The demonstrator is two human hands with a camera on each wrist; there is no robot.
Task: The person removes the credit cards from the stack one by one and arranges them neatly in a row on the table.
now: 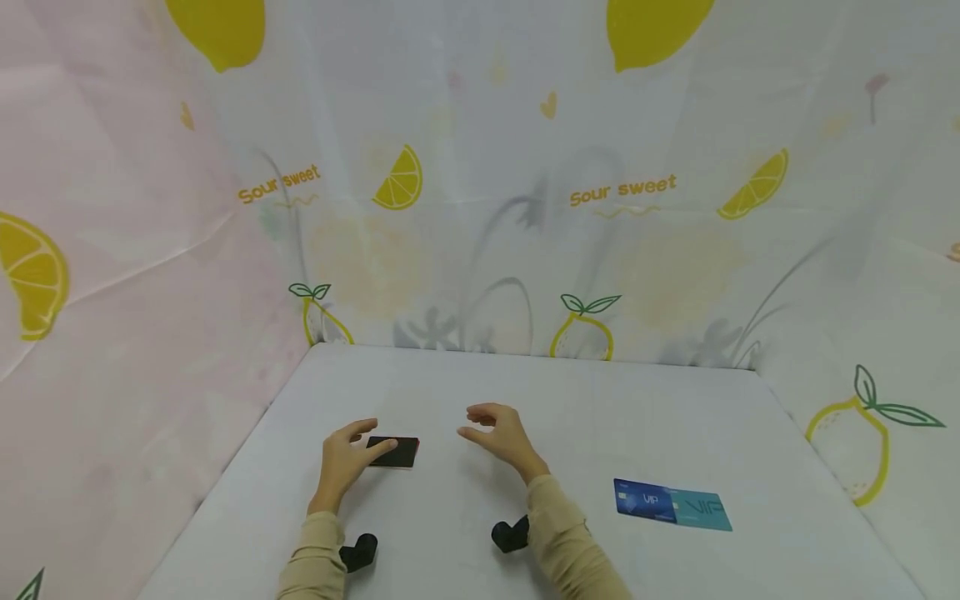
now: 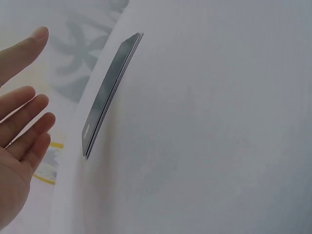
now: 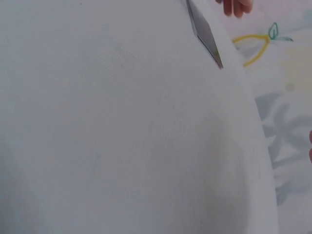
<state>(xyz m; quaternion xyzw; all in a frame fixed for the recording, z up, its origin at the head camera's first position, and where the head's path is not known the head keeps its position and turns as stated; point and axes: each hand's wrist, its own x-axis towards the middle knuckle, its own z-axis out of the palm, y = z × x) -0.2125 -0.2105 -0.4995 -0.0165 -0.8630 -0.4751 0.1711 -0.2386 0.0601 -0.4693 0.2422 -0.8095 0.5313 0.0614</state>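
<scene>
A thin, flat black rectangle [image 1: 403,452] with a red edge lies on the white table, left of the middle. In the left wrist view this dark slab [image 2: 108,97] shows a layered edge and a small pale mark. My left hand [image 1: 349,458] hovers around its left end, thumb overlapping it in the head view, while the left wrist view shows the fingers [image 2: 29,117] spread apart from it. Farther right, my right hand [image 1: 501,432] is held over the bare table, thumb and fingers parted with nothing between them. Only its fingertips [image 3: 310,146] show in the right wrist view.
Two overlapping VIP cards, a dark blue one [image 1: 643,500] and a teal one [image 1: 703,510], lie at the right of the table [image 1: 420,542]. Black wrist-worn pieces [image 1: 360,552] show beside both sleeves. A lemon-print cloth [image 1: 480,250] encloses the table's back and sides.
</scene>
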